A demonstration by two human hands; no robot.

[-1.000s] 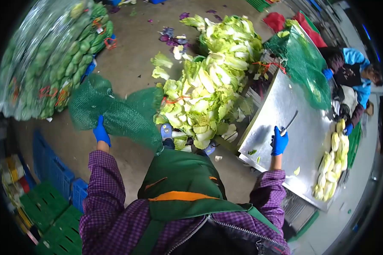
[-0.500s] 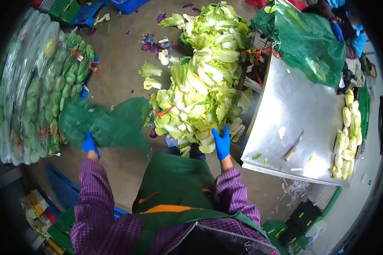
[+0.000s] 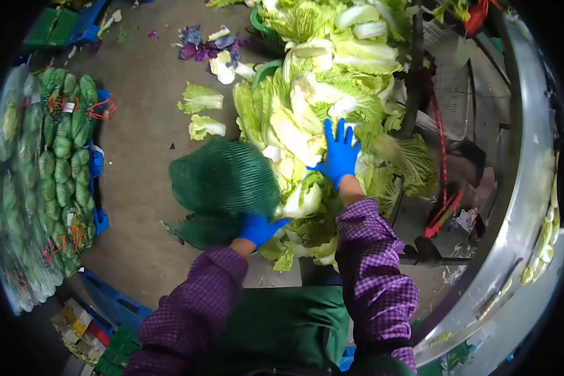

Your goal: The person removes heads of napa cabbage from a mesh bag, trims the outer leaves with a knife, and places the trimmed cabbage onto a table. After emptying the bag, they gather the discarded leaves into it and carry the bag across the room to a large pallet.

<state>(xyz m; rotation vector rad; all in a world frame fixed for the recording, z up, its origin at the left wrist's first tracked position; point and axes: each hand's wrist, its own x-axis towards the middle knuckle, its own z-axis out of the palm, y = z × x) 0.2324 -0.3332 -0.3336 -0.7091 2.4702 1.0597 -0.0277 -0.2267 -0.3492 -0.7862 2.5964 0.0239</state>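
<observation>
My right hand [image 3: 341,151], in a blue glove, lies with spread fingers on the heap of pale green cabbage leaves [image 3: 294,128]. Lower and to the left, my left hand [image 3: 259,229], also gloved in blue, is at the lower edge of a dark green mesh bag [image 3: 222,178]. Its thumb and fingers point apart toward the leaves, and part of the hand is blurred. The mesh bag rests against the heap's left side. Rims of green baskets [image 3: 267,72] show at the heap's left edge.
Stacked net bags of green vegetables [image 3: 62,169] stand at the left, partly in clear wrap. Loose leaves [image 3: 200,98] and purple scraps [image 3: 200,50] lie on the floor. A metal table [image 3: 514,207] curves along the right, with a white crate [image 3: 445,75] beneath and pale cabbages [image 3: 542,250] on it.
The green mesh bag has moved right, from beside the stacked bags to the heap, along with my left hand. My right hand is farther up on the leaves. The view has shifted closer.
</observation>
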